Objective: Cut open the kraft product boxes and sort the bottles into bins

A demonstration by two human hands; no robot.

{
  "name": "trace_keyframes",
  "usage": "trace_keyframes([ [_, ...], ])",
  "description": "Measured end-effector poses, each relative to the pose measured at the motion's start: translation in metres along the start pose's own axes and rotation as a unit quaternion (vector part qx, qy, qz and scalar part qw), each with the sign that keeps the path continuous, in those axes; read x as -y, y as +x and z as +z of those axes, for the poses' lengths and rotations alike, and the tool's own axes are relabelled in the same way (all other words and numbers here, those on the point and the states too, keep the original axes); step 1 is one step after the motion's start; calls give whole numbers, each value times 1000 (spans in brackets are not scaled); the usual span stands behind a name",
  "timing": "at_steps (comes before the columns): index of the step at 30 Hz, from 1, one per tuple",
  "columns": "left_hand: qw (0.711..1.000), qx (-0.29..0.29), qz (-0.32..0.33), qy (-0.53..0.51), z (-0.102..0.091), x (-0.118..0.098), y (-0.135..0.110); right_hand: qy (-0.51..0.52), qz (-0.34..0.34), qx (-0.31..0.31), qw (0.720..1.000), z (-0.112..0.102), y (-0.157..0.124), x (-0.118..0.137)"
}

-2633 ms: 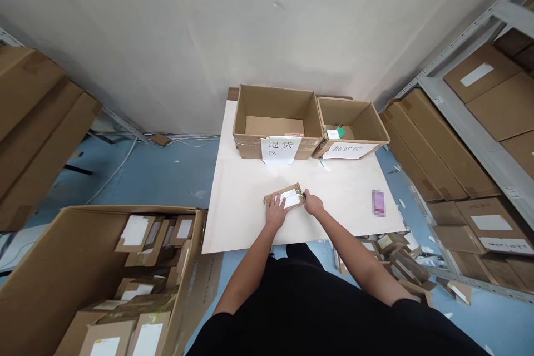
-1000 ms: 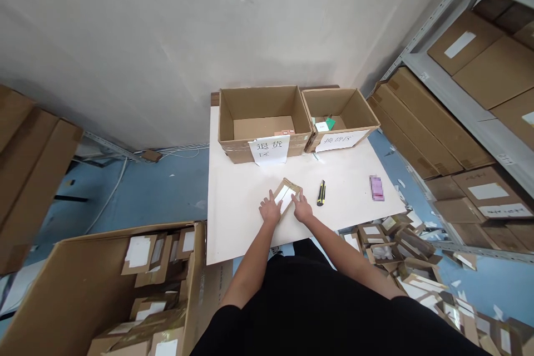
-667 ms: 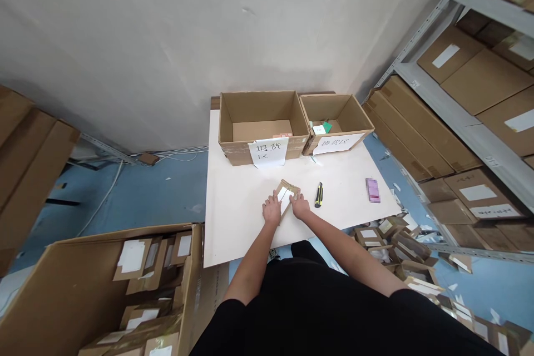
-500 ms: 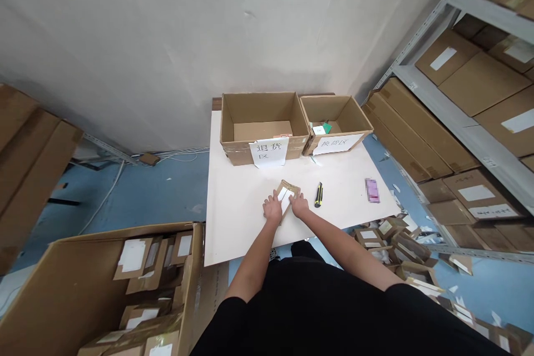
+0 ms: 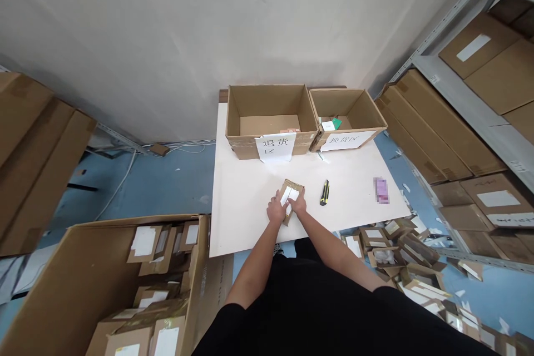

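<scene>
Small carton (image 5: 288, 194), gripped at sides by left hand (image 5: 276, 209) and right hand (image 5: 298, 203); on worktop (image 5: 242, 206), near right hand, yellow-black cutter (image 5: 324, 193).

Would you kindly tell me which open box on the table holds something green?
The smaller box on the right: a green item shows inside, while the larger box shows none.
</scene>
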State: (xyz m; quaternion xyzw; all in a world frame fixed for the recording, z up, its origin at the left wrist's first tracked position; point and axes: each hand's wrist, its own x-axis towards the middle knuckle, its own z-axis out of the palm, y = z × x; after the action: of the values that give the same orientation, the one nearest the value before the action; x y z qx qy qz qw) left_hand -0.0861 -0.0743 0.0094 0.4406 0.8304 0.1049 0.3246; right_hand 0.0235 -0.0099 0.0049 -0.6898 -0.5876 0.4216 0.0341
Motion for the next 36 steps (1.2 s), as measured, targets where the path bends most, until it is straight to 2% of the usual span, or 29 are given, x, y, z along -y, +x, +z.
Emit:
trace_keyframes([
  [4,1000,-11,-10,17,2,-3,2,-3,63,-1,998,-3,5,0],
  [8,999,-3,-9,31,2,0,5,-12,44,-3,999,-5,4,-10],
  [14,1000,10,10,28,-1,2,5,-4,11,26,1000,-7,8,-17],
  [19,994,91,44,-35,-15,10,9,40,-7,41,998,-11,9,-17],
  [23,984,132,75,-95,-25,21,12,30,-7,1,1000,-9,3,-10],
  [26,980,135,89,-116,-26,25,9,-15,26,-27,999,-4,-4,-3],
  [30,978,133,90,-131,-26,29,6,-60,60,-22,996,-2,-9,3],
  [36,980,121,99,-123,-31,33,5,-25,59,7,998,-9,-12,6],
])
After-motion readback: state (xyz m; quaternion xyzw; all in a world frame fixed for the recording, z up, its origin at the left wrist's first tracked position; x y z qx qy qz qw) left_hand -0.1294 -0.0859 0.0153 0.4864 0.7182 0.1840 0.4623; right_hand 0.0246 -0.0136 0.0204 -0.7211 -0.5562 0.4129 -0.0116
